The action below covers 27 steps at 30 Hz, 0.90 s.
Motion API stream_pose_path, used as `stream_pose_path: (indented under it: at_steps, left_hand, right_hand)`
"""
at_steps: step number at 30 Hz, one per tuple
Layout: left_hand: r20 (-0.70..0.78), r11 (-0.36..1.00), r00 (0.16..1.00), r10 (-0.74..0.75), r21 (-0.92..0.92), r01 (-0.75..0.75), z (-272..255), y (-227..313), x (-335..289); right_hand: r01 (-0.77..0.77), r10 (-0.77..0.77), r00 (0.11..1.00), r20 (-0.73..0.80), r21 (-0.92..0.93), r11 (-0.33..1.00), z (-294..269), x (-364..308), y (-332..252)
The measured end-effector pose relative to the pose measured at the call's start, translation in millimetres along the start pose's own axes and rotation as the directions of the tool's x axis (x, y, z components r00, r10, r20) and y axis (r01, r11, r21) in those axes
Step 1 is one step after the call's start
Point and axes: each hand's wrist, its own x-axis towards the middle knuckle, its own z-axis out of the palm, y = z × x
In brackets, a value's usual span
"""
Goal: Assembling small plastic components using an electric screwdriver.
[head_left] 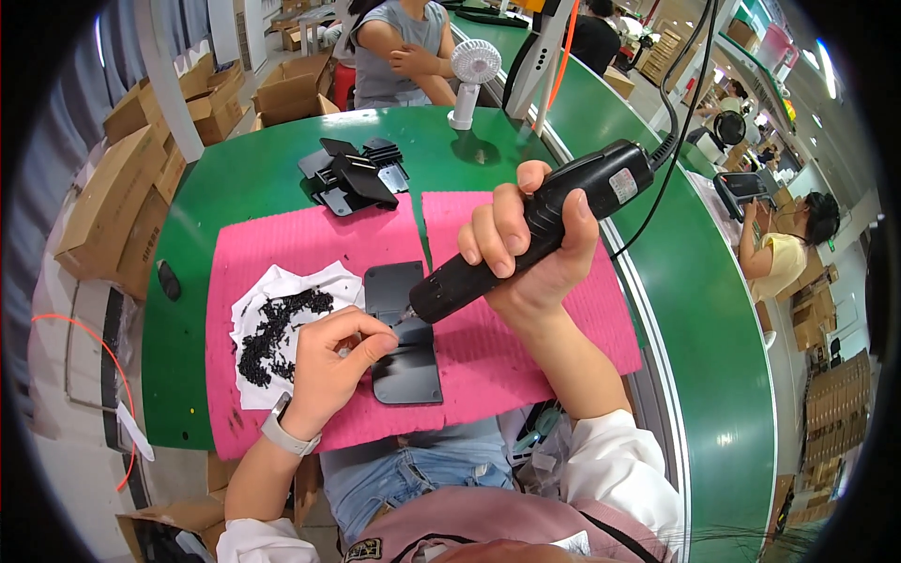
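My right hand is wrapped around a black corded electric screwdriver, tilted with its bit pointing down and to the left. Close by the bit's tip, my left hand has thumb and forefinger pinched together; whatever lies between them is too small to make out. Under both lies a dark grey, flat plastic plate with rounded corners. Left of the plate, a pile of small black screws rests on a crumpled white cloth.
Pink ribbed mats cover part of the green table. Black plastic parts are stacked at the back, near a white handheld fan. A cable hangs at the right. Another person sits across the table.
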Motion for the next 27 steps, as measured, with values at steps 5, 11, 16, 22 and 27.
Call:
stream_pose_path:
  at_steps: [5,11,16,22,27]
  left_hand:
    - [0.008,0.988,0.994,-0.110,-0.112,0.110,-2,4,1]
    - [0.010,0.982,0.984,-0.178,-0.068,0.178,-4,4,3]
    - [0.013,0.984,0.985,-0.171,-0.042,0.172,-4,2,2]
    - [-0.005,0.985,0.986,-0.168,-0.044,0.167,-2,3,0]
    - [-0.115,0.986,0.980,-0.164,-0.030,0.162,-1,-4,-3]
  right_hand:
    - [-0.022,0.024,0.999,-0.027,0.063,0.998,0,-2,4]
    - [-0.013,0.014,0.998,0.068,-0.010,1.000,0,-4,8]
    - [-0.036,0.037,0.997,0.075,-0.012,0.999,4,-9,12]
    - [-0.053,0.053,0.994,0.092,0.001,0.999,6,-13,15]
    - [-0.037,0.034,0.999,-0.024,-0.130,0.991,13,-13,26]
